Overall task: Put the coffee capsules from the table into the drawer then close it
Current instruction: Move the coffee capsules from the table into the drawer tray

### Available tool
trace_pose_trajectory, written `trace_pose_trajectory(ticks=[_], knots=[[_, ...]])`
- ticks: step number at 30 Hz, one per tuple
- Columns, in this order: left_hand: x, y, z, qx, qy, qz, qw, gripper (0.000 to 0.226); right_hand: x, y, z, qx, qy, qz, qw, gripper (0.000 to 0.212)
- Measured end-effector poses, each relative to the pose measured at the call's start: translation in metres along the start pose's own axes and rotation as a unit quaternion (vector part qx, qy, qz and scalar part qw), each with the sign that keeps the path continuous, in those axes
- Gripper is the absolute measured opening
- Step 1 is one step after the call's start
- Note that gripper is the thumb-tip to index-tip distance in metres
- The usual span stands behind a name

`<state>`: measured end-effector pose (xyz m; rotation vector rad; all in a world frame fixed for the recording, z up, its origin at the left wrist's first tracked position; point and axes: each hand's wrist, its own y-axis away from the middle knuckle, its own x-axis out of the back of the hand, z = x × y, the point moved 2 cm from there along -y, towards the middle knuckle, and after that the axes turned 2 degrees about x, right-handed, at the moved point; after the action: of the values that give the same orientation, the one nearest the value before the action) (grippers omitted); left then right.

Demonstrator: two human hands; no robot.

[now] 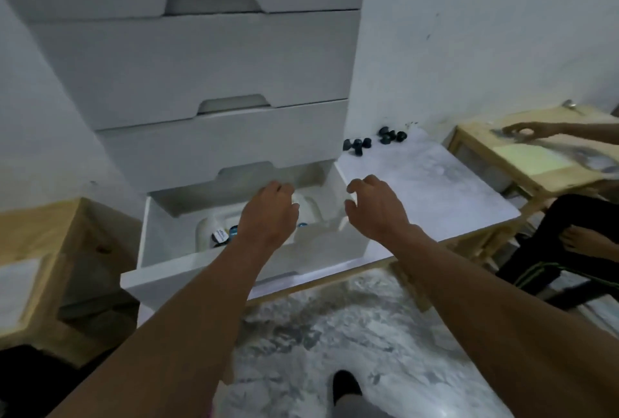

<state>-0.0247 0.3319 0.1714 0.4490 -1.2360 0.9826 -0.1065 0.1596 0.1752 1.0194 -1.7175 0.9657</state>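
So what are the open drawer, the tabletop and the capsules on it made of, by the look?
Drawer: smooth matte white panels, likely laminated board or plastic.
Tabletop: white with grey veining, either marble or a marble-print surface.
Capsules: small, dark, with a faint sheen. Plastic or aluminium, cannot tell at this size.

One head-worn wide-angle view — looking forward and down, close over the open drawer [167, 247] and adjoining table [435, 190].

White walls [485, 32] rise above a marbled grey floor [335, 334]. A left wooden stand [43, 226] and a right wooden stand [475, 132] flank the dim room.
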Motion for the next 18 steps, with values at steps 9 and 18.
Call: trace_pose_trajectory(ticks=[9, 18], knots=[[-0.044, -0.061, 0.116, -0.089, 0.016, -0.008, 0.996, 0.027, 0.029, -0.014, 0.112, -0.047, -0.007, 0.011, 0.999, 0.031], [-0.119, -0.153, 0.201, 0.004, 0.015, -0.025, 1.0, 0.027, 0.038, -0.096, 0.245, 0.018, -0.005, -0.056, 0.998, 0.031]])
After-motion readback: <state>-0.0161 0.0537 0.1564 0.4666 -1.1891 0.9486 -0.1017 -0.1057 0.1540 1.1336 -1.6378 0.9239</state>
